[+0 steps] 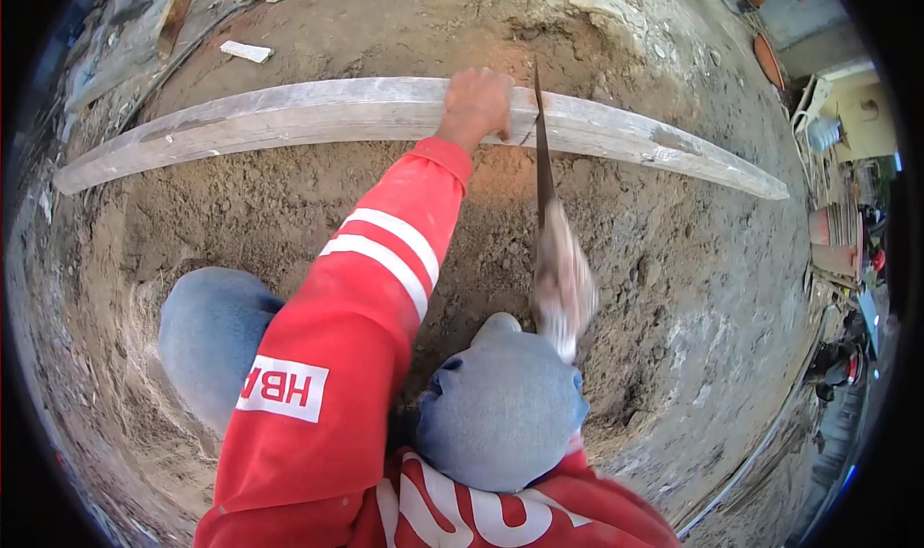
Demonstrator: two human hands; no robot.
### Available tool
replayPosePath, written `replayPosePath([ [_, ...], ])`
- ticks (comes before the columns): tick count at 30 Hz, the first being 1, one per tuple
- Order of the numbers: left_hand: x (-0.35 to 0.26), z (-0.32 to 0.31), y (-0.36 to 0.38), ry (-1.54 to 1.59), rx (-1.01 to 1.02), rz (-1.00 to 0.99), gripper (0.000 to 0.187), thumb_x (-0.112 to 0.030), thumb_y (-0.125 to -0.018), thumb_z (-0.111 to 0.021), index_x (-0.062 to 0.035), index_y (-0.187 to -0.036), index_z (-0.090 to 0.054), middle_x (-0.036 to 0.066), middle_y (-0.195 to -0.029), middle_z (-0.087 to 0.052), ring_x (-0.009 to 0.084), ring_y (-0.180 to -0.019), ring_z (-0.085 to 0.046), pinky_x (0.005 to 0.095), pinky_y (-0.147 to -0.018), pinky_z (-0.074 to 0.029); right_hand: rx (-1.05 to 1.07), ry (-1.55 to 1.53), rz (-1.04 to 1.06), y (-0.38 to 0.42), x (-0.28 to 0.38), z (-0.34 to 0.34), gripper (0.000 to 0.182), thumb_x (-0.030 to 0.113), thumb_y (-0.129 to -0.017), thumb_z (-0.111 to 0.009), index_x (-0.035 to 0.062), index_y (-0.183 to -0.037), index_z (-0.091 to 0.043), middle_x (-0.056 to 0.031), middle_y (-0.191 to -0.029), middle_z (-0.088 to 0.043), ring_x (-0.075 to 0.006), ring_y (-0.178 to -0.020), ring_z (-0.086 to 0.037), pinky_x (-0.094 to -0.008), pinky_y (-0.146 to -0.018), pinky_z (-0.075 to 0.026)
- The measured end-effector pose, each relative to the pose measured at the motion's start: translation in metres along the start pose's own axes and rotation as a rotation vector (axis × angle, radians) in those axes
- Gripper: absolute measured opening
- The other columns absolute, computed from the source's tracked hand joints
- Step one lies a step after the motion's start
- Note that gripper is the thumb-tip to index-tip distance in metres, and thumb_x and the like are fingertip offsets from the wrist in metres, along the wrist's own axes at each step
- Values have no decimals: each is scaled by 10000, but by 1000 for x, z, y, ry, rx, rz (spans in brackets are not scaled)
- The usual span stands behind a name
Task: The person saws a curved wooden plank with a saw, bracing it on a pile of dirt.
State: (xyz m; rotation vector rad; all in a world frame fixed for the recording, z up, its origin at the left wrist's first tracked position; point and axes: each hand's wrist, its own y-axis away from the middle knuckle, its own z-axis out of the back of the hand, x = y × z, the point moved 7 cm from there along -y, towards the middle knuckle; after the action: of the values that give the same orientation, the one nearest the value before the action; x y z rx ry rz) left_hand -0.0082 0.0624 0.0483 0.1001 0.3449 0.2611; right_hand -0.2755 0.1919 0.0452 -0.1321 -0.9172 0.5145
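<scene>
A long pale wooden beam (318,112) lies crosswise in front of me, looking bowed through the wide lens. My left hand (478,105) is clamped over its top edge near the middle, fingers wrapped round the wood. Just to the right, a handsaw (543,163) stands with its narrow blade across the beam, at a dark line in the wood. My right hand (566,283), smeared by motion, grips the saw's handle close to my right knee. The handle itself is mostly hidden by the hand.
My two jeans-clad knees (505,408) are close below the beam. Loose soil (664,250) covers the ground. A white scrap (246,51) lies beyond the beam at left. Along the right edge are a clear water jug (824,134) and stacked items. Parts of other people show at the top corners.
</scene>
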Motion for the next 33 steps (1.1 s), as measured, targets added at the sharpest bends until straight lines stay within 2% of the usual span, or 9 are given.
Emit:
replayPosePath([
  [7,6,7,-10,74,-1,-67,600,-385,-554,-984,-110,-1047,-781,147,-1000,-785,322,-1019,-746,431,-886,-591,-150,-248,115,-118,4,-50,474,193,-990,-629,-2,-1421,-594,-166,-1294,-686,-314,-1136,-659,-388,-1016,-490],
  [9,8,-1,-16,77,-30,-76,583,-406,-542,-985,-106,-1000,-784,134,-964,-786,321,-998,-749,432,-868,-592,-114,157,371,-89,27,-29,470,226,-1004,-600,4,-1418,-595,-176,-1381,-645,-325,-1199,-648,-408,-1043,-482],
  [14,17,-4,-36,62,12,-104,558,-449,-509,-988,-84,-879,-786,110,-911,-787,321,-950,-755,433,-837,-592,72,132,107,14,17,0,553,264,-1032,-563,55,-1538,-485,-187,-1514,-553,-304,-1384,-554,-425,-1148,-433],
  [19,17,-7,-37,51,-8,-20,585,-456,-512,-990,-78,-909,-786,113,-938,-784,315,-945,-753,428,-858,-591,-6,-1012,-617,29,-33,-39,580,125,-948,-660,18,-1499,-515,-186,-1431,-603,-283,-1321,-575,-429,-1109,-439],
  [21,8,-1,-18,34,11,-38,541,-439,-629,-891,-123,-1047,-758,132,-1055,-762,344,-1020,-725,456,-898,-570,-164,37,257,-72,-1,-51,543,217,-1005,-606,19,-1503,-522,-172,-1481,-584,-308,-1332,-586,-437,-1106,-454],
  [24,13,8,-22,15,12,-59,631,-448,-621,-892,-148,-1155,-743,148,-1124,-753,358,-1059,-714,464,-922,-564,-122,-403,2,-120,-13,-69,520,181,-970,-612,55,-1472,-570,-189,-1416,-618,-354,-1272,-611,-446,-1080,-459],
  [26,13,0,-22,33,51,-78,756,-474,-497,-993,-128,-1126,-756,143,-1077,-768,345,-1023,-732,444,-906,-579,-232,-60,451,-91,10,-41,521,192,-969,-621,48,-1466,-566,-171,-1411,-624,-298,-1226,-638,-410,-1009,-508],
  [30,23,-8,-41,-27,113,-120,691,-535,-662,-832,-151,-1223,-712,143,-1185,-738,363,-1084,-701,479,-933,-555,130,169,80,28,-19,-20,527,192,-1067,-572,-8,-1537,-444,-178,-1369,-641,-14,-574,-543,-183,-454,-408],
  [33,24,-9,-52,-17,96,-106,761,-529,-543,-912,-125,-1163,-733,135,-1113,-758,343,-1026,-723,461,-894,-568,115,5,48,85,-26,-10,526,4,-1047,-472,-70,-1556,-362,-245,-1418,-607,-34,-501,-504,-201,-413,-394],
])
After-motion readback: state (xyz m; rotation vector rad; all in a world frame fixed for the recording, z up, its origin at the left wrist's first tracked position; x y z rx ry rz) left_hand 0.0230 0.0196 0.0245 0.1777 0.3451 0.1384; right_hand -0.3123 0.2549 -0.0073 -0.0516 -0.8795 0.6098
